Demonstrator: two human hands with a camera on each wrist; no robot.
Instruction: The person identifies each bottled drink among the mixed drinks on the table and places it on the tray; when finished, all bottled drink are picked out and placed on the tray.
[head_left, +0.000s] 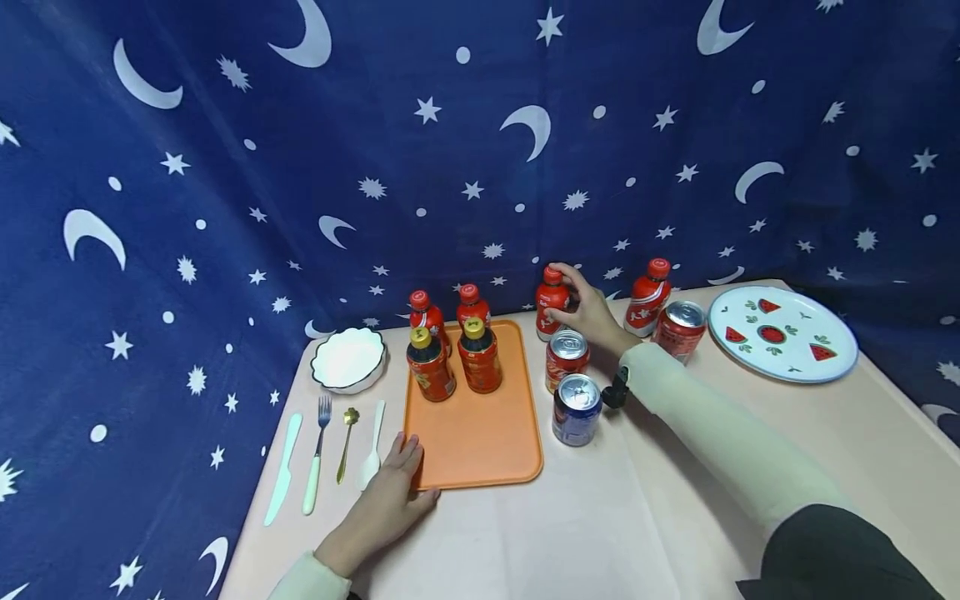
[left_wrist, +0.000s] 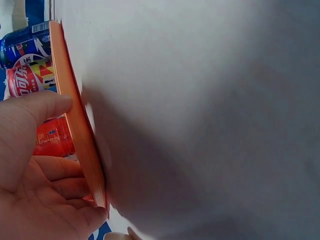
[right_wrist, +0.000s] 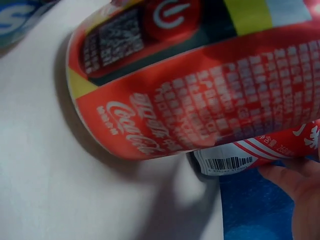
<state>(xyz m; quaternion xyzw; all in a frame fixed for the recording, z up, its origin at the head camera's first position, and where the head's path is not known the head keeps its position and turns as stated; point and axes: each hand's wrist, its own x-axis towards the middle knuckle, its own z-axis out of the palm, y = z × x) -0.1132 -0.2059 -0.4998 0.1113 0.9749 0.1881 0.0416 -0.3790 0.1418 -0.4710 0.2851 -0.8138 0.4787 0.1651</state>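
While the right hand reached to the far edge of the table, its thumb and fingers were curled round a red bottle, parted only by the bottle's width. That bottle was upright, just left of the palm, with a finger up by the cap and the thumb lower on its side. The left hand was spread loosely, with nothing in its grasp; it touched the near left corner of the orange tray, thumb on the near rim and fingers along the left one.

Just nearer than the gripped bottle stood a red can, then a blue can, both right of the tray. Right of the right hand stood a second red bottle, a second red can and, farther right, a plate with melon designs. On the tray's far left part were two yellow-capped bottles, with two red-capped bottles behind them. Left of the tray lay a white spoon, a gold spoon, a fork and a knife, with a bowl beyond them.
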